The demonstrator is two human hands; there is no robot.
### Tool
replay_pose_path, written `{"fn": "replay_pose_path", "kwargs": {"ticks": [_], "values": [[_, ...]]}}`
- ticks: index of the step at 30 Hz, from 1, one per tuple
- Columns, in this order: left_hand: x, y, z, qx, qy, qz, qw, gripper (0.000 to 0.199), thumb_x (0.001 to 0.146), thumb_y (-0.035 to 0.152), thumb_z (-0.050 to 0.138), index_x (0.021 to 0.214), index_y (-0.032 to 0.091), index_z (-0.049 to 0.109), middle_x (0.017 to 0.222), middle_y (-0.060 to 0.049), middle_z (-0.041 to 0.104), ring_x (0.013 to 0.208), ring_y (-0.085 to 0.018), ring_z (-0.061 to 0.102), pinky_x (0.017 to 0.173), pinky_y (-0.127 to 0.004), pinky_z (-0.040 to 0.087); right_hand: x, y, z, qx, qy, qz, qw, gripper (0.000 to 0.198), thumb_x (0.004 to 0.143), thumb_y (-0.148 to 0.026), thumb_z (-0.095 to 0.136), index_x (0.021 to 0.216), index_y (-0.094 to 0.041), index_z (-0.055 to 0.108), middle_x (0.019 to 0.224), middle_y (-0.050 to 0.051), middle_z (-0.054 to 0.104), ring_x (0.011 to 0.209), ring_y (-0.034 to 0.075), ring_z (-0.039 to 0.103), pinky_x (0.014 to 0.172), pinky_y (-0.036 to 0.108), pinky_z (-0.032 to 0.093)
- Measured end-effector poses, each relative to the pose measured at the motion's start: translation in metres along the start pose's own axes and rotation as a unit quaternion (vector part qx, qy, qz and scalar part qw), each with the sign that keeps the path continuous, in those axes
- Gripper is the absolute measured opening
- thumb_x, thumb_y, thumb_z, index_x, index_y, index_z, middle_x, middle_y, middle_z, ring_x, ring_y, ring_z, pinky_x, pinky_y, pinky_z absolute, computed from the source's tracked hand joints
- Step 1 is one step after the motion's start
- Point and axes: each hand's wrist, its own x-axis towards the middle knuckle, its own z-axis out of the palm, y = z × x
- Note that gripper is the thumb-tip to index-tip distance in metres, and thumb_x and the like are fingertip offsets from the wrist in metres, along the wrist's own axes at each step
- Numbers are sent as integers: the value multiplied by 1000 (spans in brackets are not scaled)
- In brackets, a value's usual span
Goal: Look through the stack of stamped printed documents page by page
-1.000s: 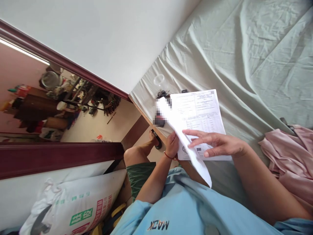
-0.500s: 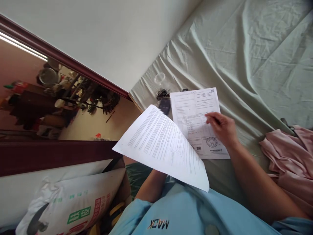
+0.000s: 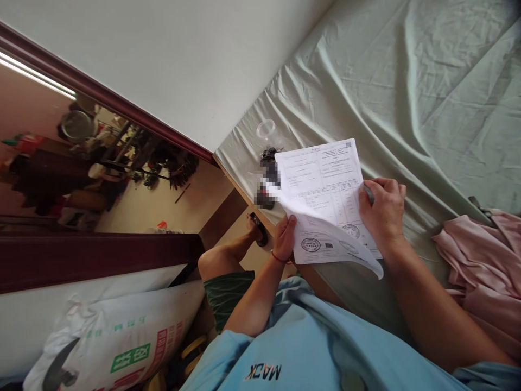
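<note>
White printed forms point(image 3: 315, 176) tilt together above a green bed sheet point(image 3: 374, 108), the visible page ruled into boxes with a small square code at top right. One page bows across the lower part, its lower right corner curling.

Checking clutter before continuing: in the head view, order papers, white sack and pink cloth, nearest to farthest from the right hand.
1. Papers, at the right hand, on its left.
2. Pink cloth, off to its right.
3. White sack, lower left of the view.
</note>
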Motion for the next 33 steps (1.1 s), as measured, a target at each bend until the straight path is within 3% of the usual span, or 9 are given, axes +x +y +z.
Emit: {"fn": "replay_pose_path", "kwargs": {"ticks": [3,7,11,14,17,22,26,28,33], "values": [[-2,3,4,-15,0,28,999,46,89,62,75,99,18,76,96,-5,78,89,-20,69,79,-31,58,2,1,-1,13,7,-16,1000,27,96,-35,54,101,-19,77,107,15,68,97,27,51,94,45,44],[-1,1,5,-34,-27,38,998,49,90,64,72,107,19,76,110,-8,79,98,-23,72,86,-34,58,7,1,-4,40,9,11,999,21,89,-36,57,85,-21,71,84,9,65,78,22,45,77,37,40],[-1,2,4,20,-21,53,998,51,90,69,69,97,19,74,90,-5,76,86,-21,69,80,-32,56,8,-6,-12,86,17,40,995,15,80,-34,60,72,-22,58,70,2,58,68,18,42,69,32,34],[-4,9,6,57,-14,69,996,53,90,72,67,89,19,71,80,-2,71,79,-19,65,76,-31,54,7,-9,-16,118,17,51,992,11,78,-33,60,76,-22,60,70,1,59,63,16,44,66,31,35],[-5,16,9,65,-23,77,995,54,92,72,65,93,19,73,85,-3,73,83,-19,65,78,-31,53,7,-5,-13,110,26,31,993,14,81,-35,58,75,-23,63,68,0,57,64,16,45,65,31,35],[-5,15,9,65,-26,70,995,53,93,71,63,96,18,74,84,-3,73,86,-20,66,82,-32,53,6,-2,-8,82,116,-7,990,20,85,-40,61,79,-25,72,84,5,63,83,23,53,77,36,44],[-4,10,7,71,-12,72,995,53,92,71,65,92,19,74,83,-4,73,85,-21,67,82,-32,55,6,-11,-17,132,84,11,988,17,85,-39,66,78,-25,73,86,6,62,84,22,54,79,37,46],[-4,9,7,66,-16,73,995,53,92,71,65,98,19,75,90,-5,76,91,-23,70,85,-33,57,6,-14,-22,212,39,33,976,15,83,-37,71,77,-24,72,81,3,61,74,18,51,70,34,44],[-4,11,8,51,-28,69,996,55,93,70,63,107,19,75,98,-7,77,97,-24,71,91,-35,57,8,-9,-26,421,-46,128,897,13,80,-32,82,85,-22,74,73,-1,66,65,14,55,63,30,44]]}}
